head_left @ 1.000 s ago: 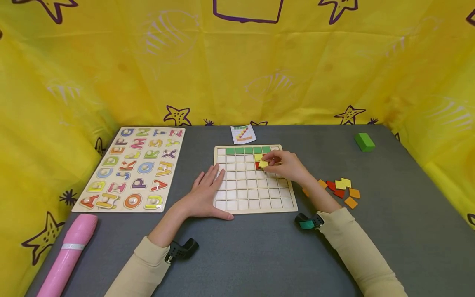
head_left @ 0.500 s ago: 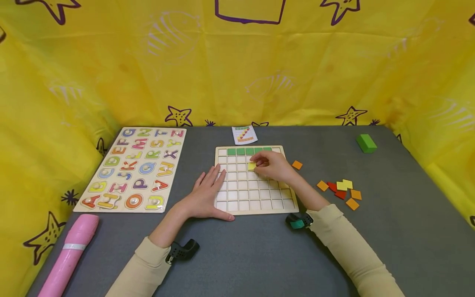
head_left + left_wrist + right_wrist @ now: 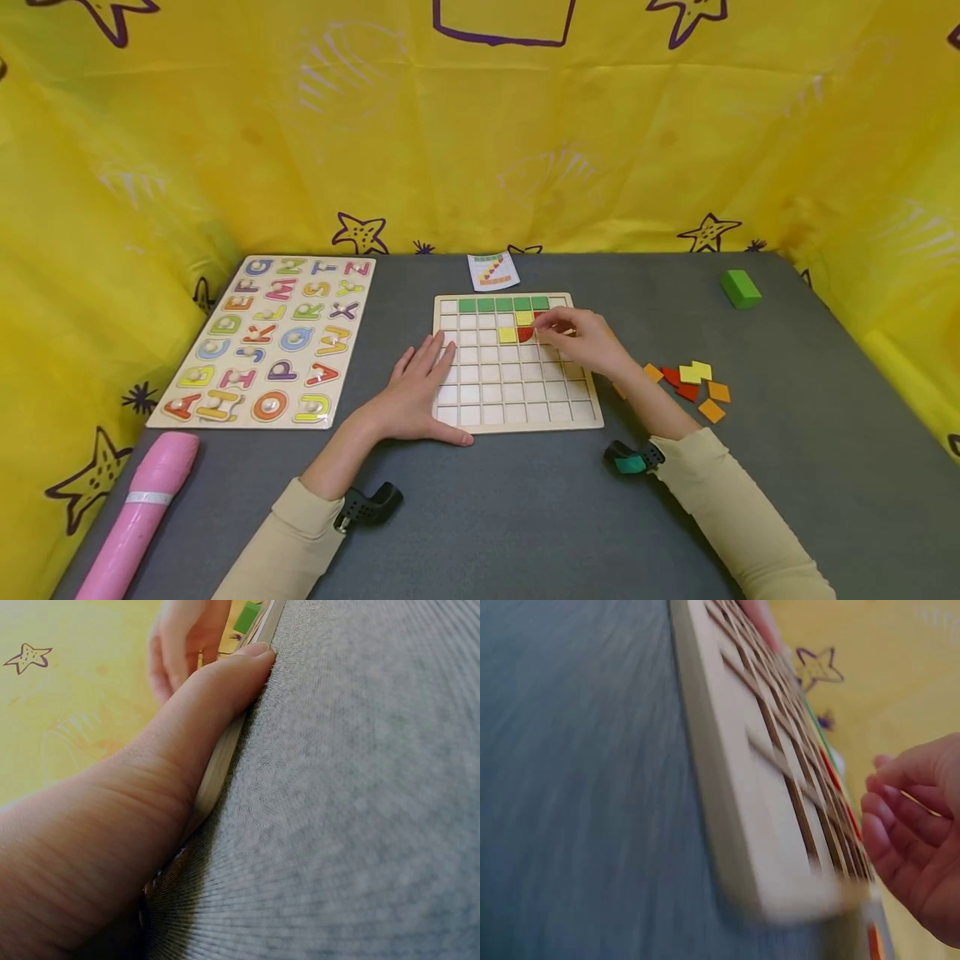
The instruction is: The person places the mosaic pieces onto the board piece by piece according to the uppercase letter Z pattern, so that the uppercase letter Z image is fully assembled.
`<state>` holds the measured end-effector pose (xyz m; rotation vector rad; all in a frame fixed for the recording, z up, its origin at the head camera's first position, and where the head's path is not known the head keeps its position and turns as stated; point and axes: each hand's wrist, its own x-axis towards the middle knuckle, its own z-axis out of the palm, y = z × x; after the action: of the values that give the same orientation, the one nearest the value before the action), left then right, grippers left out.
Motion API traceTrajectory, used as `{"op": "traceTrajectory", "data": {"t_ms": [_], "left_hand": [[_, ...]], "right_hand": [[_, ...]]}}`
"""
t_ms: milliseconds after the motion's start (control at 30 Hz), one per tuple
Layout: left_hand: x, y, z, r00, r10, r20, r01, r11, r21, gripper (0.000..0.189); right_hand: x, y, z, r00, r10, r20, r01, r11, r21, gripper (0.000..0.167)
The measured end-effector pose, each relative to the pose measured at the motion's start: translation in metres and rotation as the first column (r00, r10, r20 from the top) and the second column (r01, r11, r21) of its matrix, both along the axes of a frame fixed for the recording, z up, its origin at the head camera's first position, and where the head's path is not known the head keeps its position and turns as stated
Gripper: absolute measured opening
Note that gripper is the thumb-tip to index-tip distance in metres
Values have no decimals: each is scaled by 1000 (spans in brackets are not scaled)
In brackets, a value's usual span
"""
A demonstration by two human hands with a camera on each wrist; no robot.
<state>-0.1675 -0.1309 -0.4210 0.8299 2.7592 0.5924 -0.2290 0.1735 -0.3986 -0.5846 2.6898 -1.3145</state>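
A wooden grid board point(image 3: 468, 392) lies mid-table with a row of green tiles point(image 3: 486, 306) near its far edge. Below that row sit a yellow tile point(image 3: 507, 335), a second yellow tile point(image 3: 523, 318) and a red tile point(image 3: 525, 334). More red shows beside the fingers. My left hand point(image 3: 411, 400) rests, fingers spread, on the board's left side; its thumb point(image 3: 225, 682) lies along the near edge. My right hand point(image 3: 583, 340) hovers over the board's right part beside the red tile. In the right wrist view its fingers point(image 3: 885, 817) are loosely bent, with no tile visible between them.
Loose orange, red and yellow tiles point(image 3: 688, 375) lie right of the board. A pattern card point(image 3: 492, 272) lies behind it. A letter puzzle board point(image 3: 255, 367) and a pink microphone-shaped object point(image 3: 142, 508) are at left. A green block point(image 3: 740, 288) stands far right.
My right hand carried a yellow tile leftward, left it in a cell beside the red tile, and has drawn back to the right. My left hand stays in place.
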Motion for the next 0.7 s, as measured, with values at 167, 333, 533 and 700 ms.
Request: {"op": "traceTrajectory", "data": {"t_ms": [167,333,533,700], "left_hand": [[-1,-1,0,1000,1,4,-1,1000,7,132],[-1,-2,1,1000,0,8,-1,1000,13,132],[-1,-2,1,1000,2,7,-2,1000,24,132],[0,-2,1,1000,2,13,-2,1000,22,131]], "right_hand": [[11,39,0,999,15,-29,-12,996,83,15],[24,81,2,999,21,-44,-12,984,180,14],[43,123,13,999,-7,-33,16,964,266,14],[55,142,20,999,-39,-38,49,944,327,16]]}}
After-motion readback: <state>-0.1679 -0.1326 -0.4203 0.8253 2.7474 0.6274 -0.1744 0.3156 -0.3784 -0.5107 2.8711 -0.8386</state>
